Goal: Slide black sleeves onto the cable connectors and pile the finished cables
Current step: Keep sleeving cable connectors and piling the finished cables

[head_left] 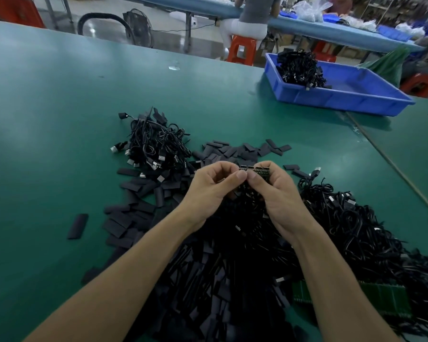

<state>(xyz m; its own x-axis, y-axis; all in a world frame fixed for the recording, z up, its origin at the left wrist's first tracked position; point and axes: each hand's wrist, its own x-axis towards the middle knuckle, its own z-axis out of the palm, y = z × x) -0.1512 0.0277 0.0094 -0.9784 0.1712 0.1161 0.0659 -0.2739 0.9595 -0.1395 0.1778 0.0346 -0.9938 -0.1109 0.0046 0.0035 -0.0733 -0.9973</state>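
Green work mat (59, 119) carries loose black sleeves (134, 218) left of and below the fingers. The right hand (277, 193) grips a row of cable connectors (253, 169). The left hand (210, 191), fingers curled, apparently pinches the same row's end. A cable pile (156, 144) lies beyond the left fingers.

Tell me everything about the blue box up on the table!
The blue box is a wide, shallow tray that looks like plastic, with low straight walls and a thick rim. It sits flat on the green table, at the far right side, turned at a slant to the view. A heap of black cables fills its far left corner. The rest of its floor looks bare. Nothing else touches it.
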